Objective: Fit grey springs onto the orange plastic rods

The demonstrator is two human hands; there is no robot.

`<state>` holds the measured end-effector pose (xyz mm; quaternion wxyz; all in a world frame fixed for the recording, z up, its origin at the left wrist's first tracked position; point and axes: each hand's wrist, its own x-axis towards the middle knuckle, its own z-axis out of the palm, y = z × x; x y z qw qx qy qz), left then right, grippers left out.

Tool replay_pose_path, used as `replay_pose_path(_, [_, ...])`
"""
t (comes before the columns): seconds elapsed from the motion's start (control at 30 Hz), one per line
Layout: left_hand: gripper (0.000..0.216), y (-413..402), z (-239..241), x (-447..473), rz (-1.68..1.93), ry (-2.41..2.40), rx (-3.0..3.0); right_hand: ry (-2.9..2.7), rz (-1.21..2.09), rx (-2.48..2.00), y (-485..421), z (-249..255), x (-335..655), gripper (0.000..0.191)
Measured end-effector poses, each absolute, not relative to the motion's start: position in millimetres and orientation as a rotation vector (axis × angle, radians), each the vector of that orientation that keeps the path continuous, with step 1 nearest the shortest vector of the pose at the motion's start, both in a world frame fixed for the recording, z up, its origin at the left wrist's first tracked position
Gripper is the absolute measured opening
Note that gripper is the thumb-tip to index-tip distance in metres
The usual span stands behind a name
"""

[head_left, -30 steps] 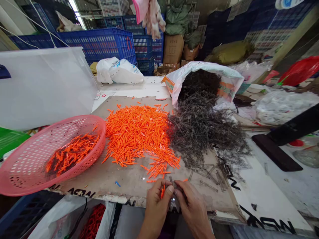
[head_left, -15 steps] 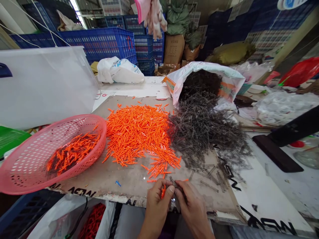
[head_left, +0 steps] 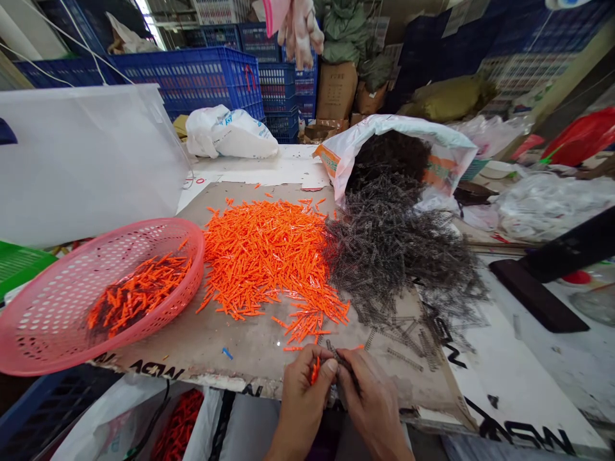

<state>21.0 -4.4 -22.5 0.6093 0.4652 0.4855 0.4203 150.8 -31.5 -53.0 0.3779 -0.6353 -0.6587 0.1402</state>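
Left hand, right hand at cardboard near edge, bare strip beyond. Left fingers pinch orange pins, right fingers pinch spring.

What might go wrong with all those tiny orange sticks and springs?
The left hand pinches orange sticks right by the front edge of the cardboard, so one might slip and fall off. The thin spring in the right hand may snag on loose springs lying close by. The spring heap touches the orange pile, so they could tangle together.
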Motion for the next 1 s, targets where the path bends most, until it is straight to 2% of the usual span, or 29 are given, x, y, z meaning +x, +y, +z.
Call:
replay_pose_path(0.5, [0.030, -4.4, -23.1, 22.6, 0.939, 1.085, 0.966, -1.619, 0.422, -1.570, -32.4, -47.4, 152.4, 0.022])
replay_pose_path(1.0, [0.041, -1.1, -14.2, 25.8, 1.009, 1.045, 0.817, -1.496, 0.529, -1.458, -37.4, -45.1, 157.5, 0.017])
